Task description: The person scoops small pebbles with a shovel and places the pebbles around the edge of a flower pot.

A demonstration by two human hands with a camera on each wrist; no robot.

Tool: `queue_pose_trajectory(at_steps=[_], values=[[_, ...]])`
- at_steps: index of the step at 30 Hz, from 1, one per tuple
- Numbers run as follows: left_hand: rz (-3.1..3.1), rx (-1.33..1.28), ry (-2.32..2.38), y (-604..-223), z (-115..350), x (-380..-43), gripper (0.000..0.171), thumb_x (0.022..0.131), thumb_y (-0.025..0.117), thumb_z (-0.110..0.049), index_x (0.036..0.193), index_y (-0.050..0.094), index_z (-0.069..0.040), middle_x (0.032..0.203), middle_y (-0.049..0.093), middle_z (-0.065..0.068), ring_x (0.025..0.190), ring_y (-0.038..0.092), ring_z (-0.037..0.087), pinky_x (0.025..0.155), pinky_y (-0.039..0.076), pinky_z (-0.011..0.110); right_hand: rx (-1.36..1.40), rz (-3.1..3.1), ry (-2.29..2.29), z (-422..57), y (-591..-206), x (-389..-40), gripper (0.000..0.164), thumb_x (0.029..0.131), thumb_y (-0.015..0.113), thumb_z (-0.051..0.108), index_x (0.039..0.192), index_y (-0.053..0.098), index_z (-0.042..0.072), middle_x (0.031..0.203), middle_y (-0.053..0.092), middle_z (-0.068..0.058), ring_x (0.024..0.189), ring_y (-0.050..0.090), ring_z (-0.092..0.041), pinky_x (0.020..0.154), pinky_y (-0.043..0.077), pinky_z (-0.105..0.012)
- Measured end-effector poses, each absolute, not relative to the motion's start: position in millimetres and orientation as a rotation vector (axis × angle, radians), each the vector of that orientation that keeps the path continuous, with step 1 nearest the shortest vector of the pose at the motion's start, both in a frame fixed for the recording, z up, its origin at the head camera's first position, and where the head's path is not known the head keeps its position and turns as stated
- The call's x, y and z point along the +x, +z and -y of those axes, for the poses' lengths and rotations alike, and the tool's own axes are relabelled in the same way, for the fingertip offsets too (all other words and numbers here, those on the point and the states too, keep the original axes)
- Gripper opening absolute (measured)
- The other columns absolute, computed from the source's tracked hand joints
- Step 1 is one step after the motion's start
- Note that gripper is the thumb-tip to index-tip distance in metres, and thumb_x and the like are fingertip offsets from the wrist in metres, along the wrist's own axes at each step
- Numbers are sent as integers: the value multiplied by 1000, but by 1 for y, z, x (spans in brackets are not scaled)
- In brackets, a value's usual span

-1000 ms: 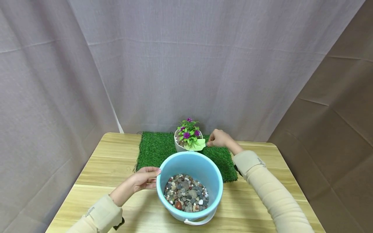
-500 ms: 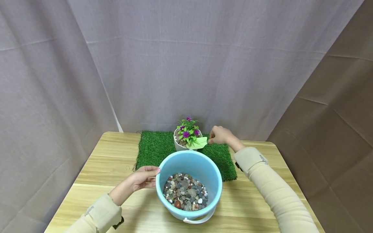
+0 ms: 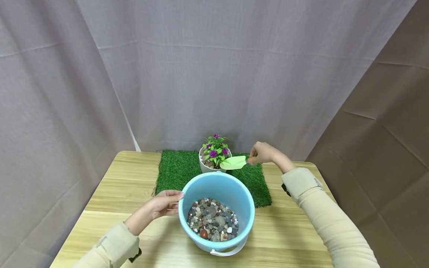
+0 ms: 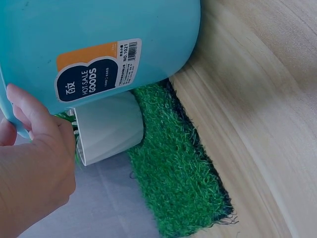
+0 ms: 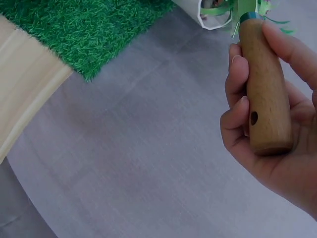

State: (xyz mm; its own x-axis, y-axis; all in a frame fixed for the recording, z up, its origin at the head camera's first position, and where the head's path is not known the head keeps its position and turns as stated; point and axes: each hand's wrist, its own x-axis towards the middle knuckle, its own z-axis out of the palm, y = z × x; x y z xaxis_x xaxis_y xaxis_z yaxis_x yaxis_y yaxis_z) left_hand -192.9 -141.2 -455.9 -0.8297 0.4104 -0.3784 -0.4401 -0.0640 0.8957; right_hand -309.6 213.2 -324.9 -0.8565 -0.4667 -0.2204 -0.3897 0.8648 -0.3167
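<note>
My right hand (image 3: 263,153) grips the wooden handle (image 5: 267,89) of a garden trowel with a pale green blade (image 3: 233,163). The blade's tip lies over the near right rim of a white flowerpot (image 3: 208,169), beside a plant (image 3: 217,149) with purple flowers. My left hand (image 3: 165,204) pinches the left rim of a light blue bucket (image 3: 219,180). In the left wrist view, the bucket's label faces that hand. Pebbles (image 3: 212,220) of mixed colours cover the bucket's bottom. Small stones lie in the pot around the plant.
Under the pot is a rectangle of artificial grass (image 3: 177,169) on the wooden table (image 3: 130,186). The bucket's white handle (image 3: 229,252) hangs toward the near side. A grey curtain (image 3: 214,74) stands behind the table, with a brown one (image 3: 385,149) at the right.
My right hand has moved to the right and slightly up, drawing the trowel blade back from the plant toward the pot's edge. My left hand keeps its hold on the bucket.
</note>
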Motion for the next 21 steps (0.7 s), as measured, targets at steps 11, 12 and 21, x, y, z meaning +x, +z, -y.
queue_pose_trajectory(at_steps=[11, 12, 21], values=[[-1653, -41, 1941, -458, 140, -193, 33, 92, 61, -18, 115, 53, 4, 73, 66, -5, 63, 64, 2, 70, 62, 21, -741, -2826, -391, -226, -307, -292, 13, 85, 68, 14, 84, 72, 2, 69, 66, -2, 57, 49, -7, 53, 43, -20], [-1653, -40, 1942, -457, 140, -193, 34, 92, 61, -18, 116, 53, 4, 73, 66, -5, 63, 64, 2, 70, 62, 21, -754, -2828, -396, -227, -305, -290, 13, 85, 68, 14, 84, 73, 2, 65, 62, -1, 55, 45, -7, 52, 40, -20], [-1678, -43, 1917, -455, 140, -196, 33, 93, 59, -18, 117, 52, 4, 73, 66, -5, 64, 64, 2, 70, 61, 20, -831, -2852, -412, -236, -303, -273, 10, 86, 68, 14, 88, 73, 5, 77, 70, 1, 64, 55, -8, 59, 49, -24]])
